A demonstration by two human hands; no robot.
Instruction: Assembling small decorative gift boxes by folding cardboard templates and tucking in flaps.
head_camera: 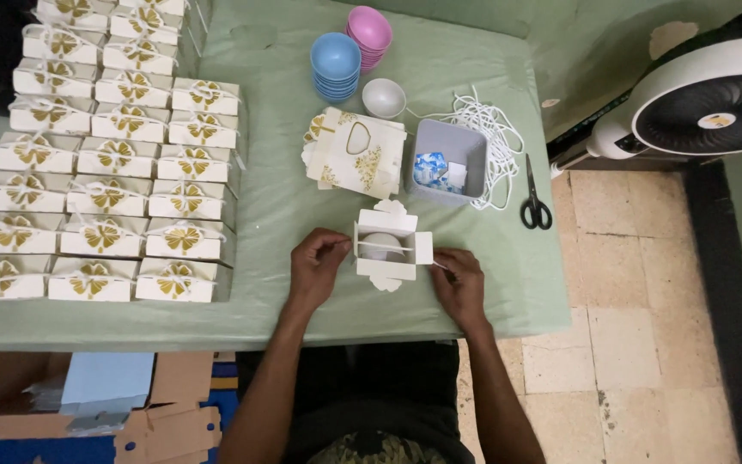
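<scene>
Two hands: left hand (318, 265) and right hand (459, 282) pinch a white cord (386, 247) across the half-hidden open box (386, 245).

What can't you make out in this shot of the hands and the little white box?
Head view only:
- Open white box: the pale round thing inside is half hidden by its walls and a cord across it.
- Left hand and right hand: fingertips too small to show their grip on the cord.
- Grey bin: blue-white packets inside too blurred to identify.
- Fan: cut off by the right edge.

White favour box (386, 244) lies open on the green cloth; a white string (381, 246) (taut) crosses it.
</scene>
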